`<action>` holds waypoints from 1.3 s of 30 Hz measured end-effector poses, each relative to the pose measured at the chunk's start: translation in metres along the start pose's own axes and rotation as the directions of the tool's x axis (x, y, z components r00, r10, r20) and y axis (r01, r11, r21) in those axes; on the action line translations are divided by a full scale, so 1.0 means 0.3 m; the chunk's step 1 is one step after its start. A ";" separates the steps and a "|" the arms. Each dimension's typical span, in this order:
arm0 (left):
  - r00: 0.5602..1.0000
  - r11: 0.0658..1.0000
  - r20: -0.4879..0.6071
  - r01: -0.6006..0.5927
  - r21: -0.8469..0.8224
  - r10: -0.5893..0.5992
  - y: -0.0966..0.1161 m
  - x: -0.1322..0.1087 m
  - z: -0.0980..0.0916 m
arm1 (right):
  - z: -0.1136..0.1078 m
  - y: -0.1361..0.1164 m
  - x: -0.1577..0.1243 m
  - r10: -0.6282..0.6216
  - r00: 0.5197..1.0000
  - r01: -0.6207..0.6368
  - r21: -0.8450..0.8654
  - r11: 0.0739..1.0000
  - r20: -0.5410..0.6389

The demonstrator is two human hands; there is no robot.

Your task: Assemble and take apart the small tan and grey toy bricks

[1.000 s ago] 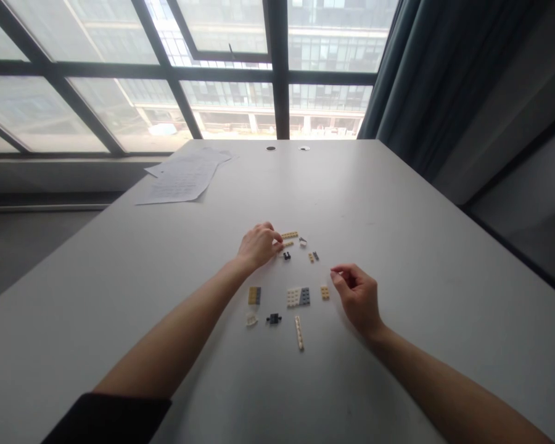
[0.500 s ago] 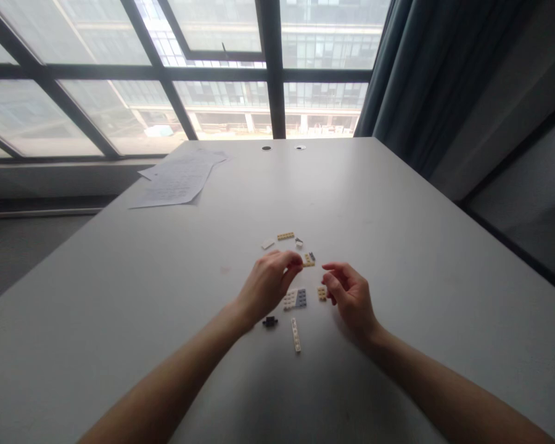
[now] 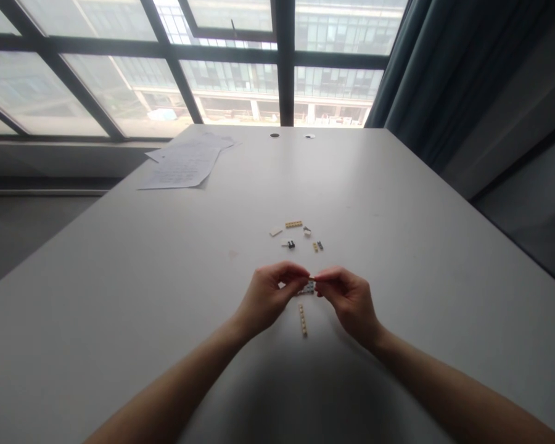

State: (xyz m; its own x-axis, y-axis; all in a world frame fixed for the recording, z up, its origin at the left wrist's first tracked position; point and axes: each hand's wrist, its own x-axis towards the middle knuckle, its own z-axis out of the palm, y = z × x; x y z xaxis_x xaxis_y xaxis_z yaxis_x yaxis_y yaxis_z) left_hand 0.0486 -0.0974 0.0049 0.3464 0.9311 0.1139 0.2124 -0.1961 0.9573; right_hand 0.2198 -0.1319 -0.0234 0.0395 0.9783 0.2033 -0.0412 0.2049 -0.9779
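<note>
My left hand [image 3: 275, 293] and my right hand [image 3: 349, 299] meet over the middle of the toy bricks, fingers pinched. Between their fingertips is a small tan brick plate [image 3: 311, 279], mostly covered by the fingers. Just under it lies a white and grey studded plate [image 3: 309, 288], partly hidden by my left hand. A long, narrow tan strip brick [image 3: 303, 320] lies closer to me. Beyond my fingers are a small yellow piece [image 3: 315, 247], a small grey piece [image 3: 320, 245] and a black and white piece [image 3: 289, 245].
Farther back lie a yellow studded strip [image 3: 293, 224], a flat white tile [image 3: 276, 232] and a small white and grey piece [image 3: 307, 232]. Paper sheets [image 3: 180, 166] rest on the white table [image 3: 398, 216] at far left. Two round holes sit near its back edge by the window.
My left hand has drawn nearer with the tan plate, and my right fingers have closed in to meet it. The view has tilted down slightly. The black piece near my left wrist is out of sight.
</note>
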 end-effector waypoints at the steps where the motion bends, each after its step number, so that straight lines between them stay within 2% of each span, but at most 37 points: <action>1: 0.999 0.998 -0.020 -0.041 0.051 0.042 0.000 -0.003 0.001 | -0.001 0.000 -0.001 -0.012 1.000 0.012 -0.022 1.000 0.000; 5: 0.971 0.960 -0.082 -0.204 0.194 0.223 -0.003 -0.015 0.000 | -0.001 0.003 -0.007 -0.029 0.999 0.030 -0.097 0.995 0.015; 7: 0.919 0.898 -0.092 -0.349 0.267 0.384 -0.009 -0.022 -0.003 | 0.000 0.004 -0.009 -0.059 0.997 0.064 -0.135 0.989 0.041; 9: 0.808 0.761 -0.025 -0.544 0.353 0.589 -0.015 -0.029 -0.008 | -0.002 0.001 -0.008 -0.104 0.993 0.111 -0.140 0.984 0.063; 11: 0.663 0.574 0.094 -0.703 0.420 0.743 -0.016 -0.039 -0.012 | -0.004 -0.005 -0.006 -0.145 0.988 0.150 -0.109 0.983 0.057; 12: 0.596 0.482 0.155 -0.754 0.446 0.788 -0.014 -0.043 -0.014 | -0.005 -0.008 -0.005 -0.159 0.986 0.163 -0.090 0.983 0.049; 14: 0.493 0.331 0.253 -0.808 0.487 0.832 -0.005 -0.051 -0.014 | -0.005 -0.013 -0.006 -0.168 0.985 0.169 -0.049 0.984 0.029; 16: 0.423 0.224 0.314 -0.830 0.510 0.850 0.008 -0.055 -0.013 | -0.003 -0.015 -0.008 -0.151 0.989 0.151 0.003 0.989 0.003; 19: 0.368 0.144 0.348 -0.836 0.529 0.862 0.020 -0.058 -0.011 | 0.000 -0.017 -0.013 -0.116 0.993 0.117 0.058 0.991 -0.025; 24: 0.354 0.115 0.361 -0.832 0.542 0.862 0.014 -0.059 -0.001 | -0.003 -0.025 -0.013 -0.050 0.999 0.050 0.093 0.994 0.002; 29: 0.398 0.131 0.372 -0.811 0.571 0.839 0.003 -0.053 -0.006 | -0.007 -0.044 0.005 0.053 0.995 -0.072 0.230 0.970 0.090; 31: 0.444 0.160 0.372 -0.790 0.592 0.815 -0.001 -0.055 -0.026 | -0.017 -0.051 0.016 0.086 0.992 -0.103 0.206 0.973 0.089; 35: 0.589 0.303 0.296 -0.708 0.638 0.752 -0.018 -0.096 -0.070 | -0.055 -0.053 0.021 0.225 0.961 -0.225 -0.019 0.974 0.159; 37: 0.628 0.337 0.320 -0.700 0.629 0.709 -0.033 -0.133 -0.073 | -0.069 -0.047 0.011 0.286 0.931 -0.240 -0.209 0.948 0.229; 39: 0.649 0.347 0.400 -0.718 0.604 0.648 -0.051 -0.170 -0.061 | -0.071 -0.039 -0.004 0.285 0.917 -0.167 -0.377 0.911 0.281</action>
State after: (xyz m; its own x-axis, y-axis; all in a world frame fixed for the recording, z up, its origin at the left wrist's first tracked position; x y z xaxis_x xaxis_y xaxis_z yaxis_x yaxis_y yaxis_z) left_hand 0.0110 -0.1363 -0.0108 0.7274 0.3541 0.5878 0.3764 -0.9221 0.0897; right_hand 0.2417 -0.1362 -0.0133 -0.2556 0.9636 -0.0784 0.3328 0.0115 -0.9429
